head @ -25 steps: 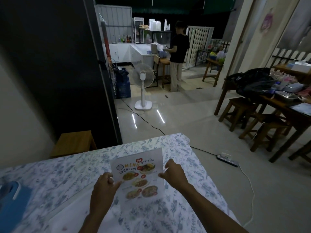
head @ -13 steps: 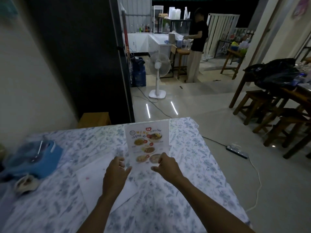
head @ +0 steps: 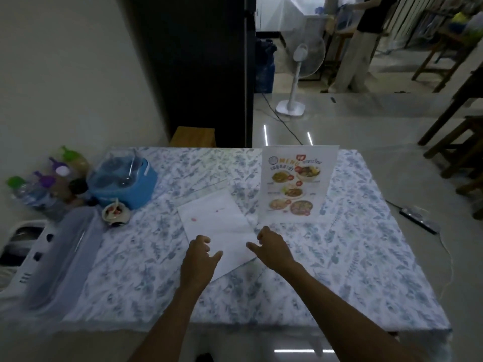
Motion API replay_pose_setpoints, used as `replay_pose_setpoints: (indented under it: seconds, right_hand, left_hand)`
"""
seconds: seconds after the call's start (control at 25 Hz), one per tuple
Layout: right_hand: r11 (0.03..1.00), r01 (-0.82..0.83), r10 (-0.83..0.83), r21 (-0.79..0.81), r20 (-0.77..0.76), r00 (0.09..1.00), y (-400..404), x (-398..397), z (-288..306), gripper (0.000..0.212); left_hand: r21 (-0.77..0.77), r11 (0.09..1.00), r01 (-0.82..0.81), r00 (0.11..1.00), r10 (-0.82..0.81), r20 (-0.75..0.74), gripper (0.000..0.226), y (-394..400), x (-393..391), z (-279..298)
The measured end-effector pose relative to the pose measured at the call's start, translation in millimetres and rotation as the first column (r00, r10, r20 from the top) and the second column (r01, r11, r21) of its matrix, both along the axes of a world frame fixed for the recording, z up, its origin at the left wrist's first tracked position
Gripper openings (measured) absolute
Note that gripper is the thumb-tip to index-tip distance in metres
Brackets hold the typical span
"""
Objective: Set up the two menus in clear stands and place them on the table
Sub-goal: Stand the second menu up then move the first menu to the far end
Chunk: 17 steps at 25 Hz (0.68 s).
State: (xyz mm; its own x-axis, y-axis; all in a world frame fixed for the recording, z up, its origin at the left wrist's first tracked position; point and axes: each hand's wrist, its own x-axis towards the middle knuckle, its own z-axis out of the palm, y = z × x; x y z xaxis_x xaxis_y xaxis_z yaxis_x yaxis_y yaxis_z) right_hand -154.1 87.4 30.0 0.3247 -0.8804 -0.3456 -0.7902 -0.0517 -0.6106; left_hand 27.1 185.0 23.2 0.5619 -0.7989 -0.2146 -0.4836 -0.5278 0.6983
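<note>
Both hands hover low over the table with fingers loosely curled and spread, gripping nothing: the left hand [head: 199, 253] sits over the near edge of a white sheet [head: 218, 226] lying flat at frame centre, and the right hand [head: 273, 248] is just right of that sheet's near corner. Just beyond the right hand, right of centre, the menu [head: 296, 184] stands upright in its clear stand on the floral tablecloth [head: 352, 246], printed side facing us. At the left of the frame are a blue container [head: 122, 182], a small bowl [head: 115, 212] and a cluster of bottles [head: 44, 184]. A fan [head: 300, 74] stands on the floor in the upper right, with a person [head: 358, 40] beyond it.
</note>
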Motion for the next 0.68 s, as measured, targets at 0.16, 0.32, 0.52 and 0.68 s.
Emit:
replay_pose_setpoints:
  seconds: [0.16, 0.32, 0.52, 0.68]
  right_hand:
    - [0.984, 0.125, -0.106, 0.13, -0.147, 0.983, 8, 35, -43, 0.079]
    - [0.965, 0.251, -0.229, 0.075, -0.224, 0.947, 23, 66, -51, 0.074]
    - [0.91, 0.4, -0.394, 0.104, -0.079, 0.916, 28, 73, -29, 0.045]
    - [0.903, 0.426, -0.416, -0.056, 0.128, 0.9, 55, 73, 11, 0.035]
  left_hand:
    - [0.21, 0.977, 0.03, 0.995, -0.008, -0.104, 0.059, 16, 37, -48]
    - [0.181, 0.983, 0.011, 0.991, 0.014, -0.137, 0.045, 20, 46, -63]
    - [0.109, 0.989, -0.101, 0.978, 0.119, -0.174, 0.037, 21, 79, -49]
    - [-0.053, 0.98, -0.194, 0.957, 0.177, -0.228, 0.037, 27, 106, -10]
